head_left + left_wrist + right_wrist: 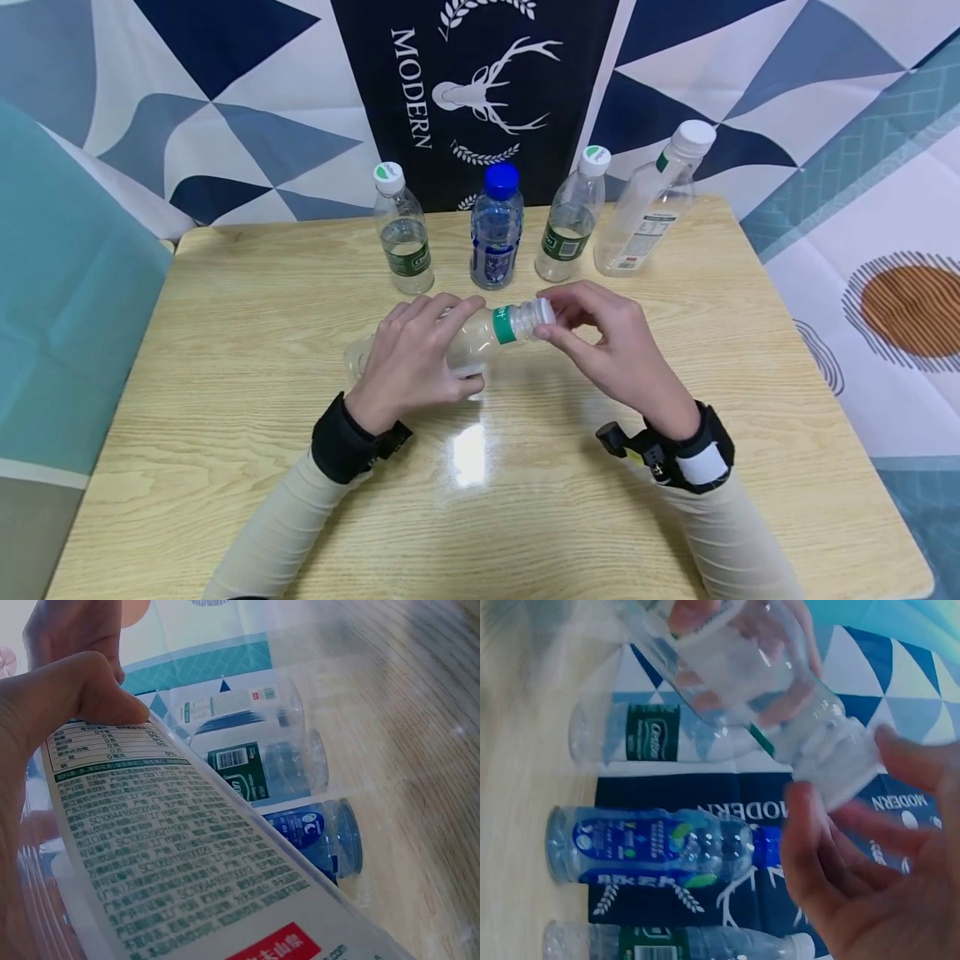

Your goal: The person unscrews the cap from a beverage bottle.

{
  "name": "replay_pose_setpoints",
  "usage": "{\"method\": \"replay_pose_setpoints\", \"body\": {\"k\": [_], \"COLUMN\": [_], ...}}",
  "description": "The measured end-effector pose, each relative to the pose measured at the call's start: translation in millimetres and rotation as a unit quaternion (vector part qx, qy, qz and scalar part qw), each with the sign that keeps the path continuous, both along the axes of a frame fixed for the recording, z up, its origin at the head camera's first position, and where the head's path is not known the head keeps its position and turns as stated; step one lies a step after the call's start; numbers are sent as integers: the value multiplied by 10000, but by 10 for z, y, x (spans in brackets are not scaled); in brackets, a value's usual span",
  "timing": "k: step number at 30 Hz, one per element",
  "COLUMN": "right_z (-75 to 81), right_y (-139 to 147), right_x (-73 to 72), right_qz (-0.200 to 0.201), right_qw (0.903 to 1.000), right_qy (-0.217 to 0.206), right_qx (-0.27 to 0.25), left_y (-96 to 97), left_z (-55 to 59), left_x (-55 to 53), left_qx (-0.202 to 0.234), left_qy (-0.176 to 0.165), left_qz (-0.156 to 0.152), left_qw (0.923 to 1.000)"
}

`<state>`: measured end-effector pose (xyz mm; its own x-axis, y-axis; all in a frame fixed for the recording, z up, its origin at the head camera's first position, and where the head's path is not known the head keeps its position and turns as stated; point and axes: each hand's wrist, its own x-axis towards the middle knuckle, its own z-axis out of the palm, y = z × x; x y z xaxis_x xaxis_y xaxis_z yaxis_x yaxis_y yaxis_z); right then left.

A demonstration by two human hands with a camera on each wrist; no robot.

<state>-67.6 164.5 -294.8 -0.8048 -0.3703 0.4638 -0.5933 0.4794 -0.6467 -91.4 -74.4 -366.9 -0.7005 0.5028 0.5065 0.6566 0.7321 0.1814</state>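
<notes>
A clear plastic bottle (474, 343) with a green neck band is held on its side above the table, its mouth end toward the right. My left hand (405, 358) grips its body, with the thumb over the printed label (165, 840) in the left wrist view. At the other end, the thumb and fingers of my right hand (617, 348) pinch the white cap (547, 312). The right wrist view shows the fingertips around the bottle's capped end, blurred there.
Behind the hands stand a small green-labelled bottle (405, 242), a blue-capped bottle (497, 229), another green-labelled bottle (568, 225) and a large white-capped bottle (648, 208). They line the back of the wooden table (480, 533), before a patterned cloth (292, 108).
</notes>
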Motion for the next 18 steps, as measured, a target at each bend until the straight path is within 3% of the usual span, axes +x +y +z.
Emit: {"method": "replay_pose_setpoints", "body": {"k": [5,10,14,18], "right_z": [14,2,5,32], "right_y": [15,-41,-39,7], "right_x": [-12,-12,-3,13], "right_qz": [492,170,-269,-237], "right_qw": [9976,9950,9970,9996], "right_qy": [450,814,563,83], "right_qx": [-208,-559,-464,-119], "left_y": [0,17,34,35], "left_z": [-4,7,20,25], "left_x": [-3,24,45,55], "left_qx": [57,-13,-64,-70], "left_qy": [14,119,198,154], "left_qz": [56,3,1,10], "left_qw": [10000,9999,9998,9999]}}
